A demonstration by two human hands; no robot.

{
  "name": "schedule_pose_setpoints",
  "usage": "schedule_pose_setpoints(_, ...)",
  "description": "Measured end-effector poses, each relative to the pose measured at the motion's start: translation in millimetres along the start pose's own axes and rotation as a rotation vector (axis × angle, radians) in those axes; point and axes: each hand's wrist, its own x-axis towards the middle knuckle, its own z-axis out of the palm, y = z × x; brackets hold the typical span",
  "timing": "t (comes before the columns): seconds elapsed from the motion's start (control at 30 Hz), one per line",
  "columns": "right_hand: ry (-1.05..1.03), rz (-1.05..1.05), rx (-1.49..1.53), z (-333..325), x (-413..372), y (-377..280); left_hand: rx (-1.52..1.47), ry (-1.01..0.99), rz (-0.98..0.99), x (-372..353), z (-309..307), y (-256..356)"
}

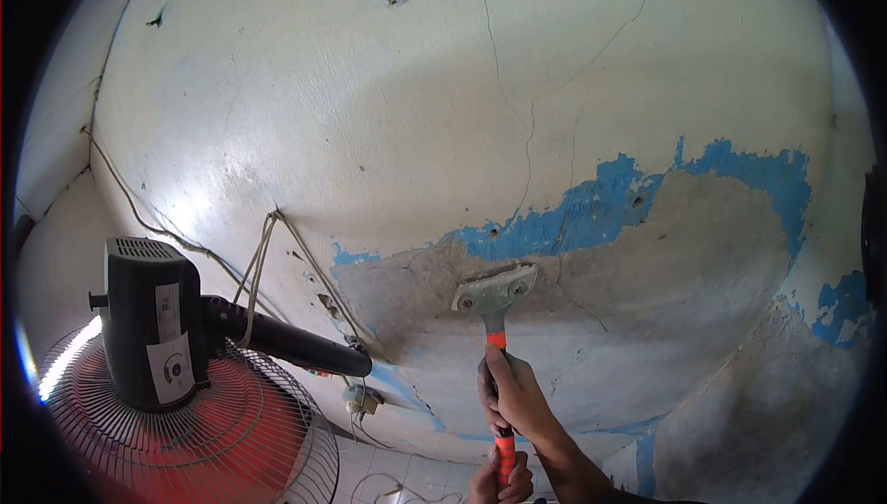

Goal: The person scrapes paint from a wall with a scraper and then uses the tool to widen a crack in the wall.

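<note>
A long-handled wall scraper [496, 290] stands upright against the wall, its wide grey head with two screws at the lower rim of the blue paint band. My right hand [515, 395] is wrapped round the upper part of the red and black handle, below the head. Lower down, near the bottom edge of the view, my left hand [500, 481] is closed round the red grip. The scraper's blade edge meets or nearly meets the wall [591, 296], where bare grey plaster shows beneath blue paint [591, 218] and a cream coat. The handle's end is hidden.
A black fan [152, 319] with a wire cage hangs at the left on a dark pole [296, 342], tied with a cord [261, 255]. Below the pole is a socket box [360, 400] with wires. A loose cable lies on the tiled floor [430, 474].
</note>
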Motion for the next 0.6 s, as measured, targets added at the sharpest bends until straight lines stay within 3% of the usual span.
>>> schedule_pose_setpoints(0.2,-0.005,0.0,-0.002,-0.7,1.0,-1.5,-0.176,-0.112,-0.038,5.5,-3.5,-4.8)
schedule_pose_setpoints(0.3,0.006,0.004,0.014,-0.3,-2.8,-2.7,-0.08,-0.01,-0.011,2.0,2.1,-3.4)
schedule_pose_setpoints(0.53,0.008,0.004,0.021,-0.4,-0.5,-3.8,-0.12,-0.14,-0.021,4.1,-11.2,-5.1)
schedule_pose_setpoints(0.6,0.01,0.001,0.023,-1.3,-1.6,-3.0,-0.173,-0.093,-0.051,-1.1,-12.6,-7.4)
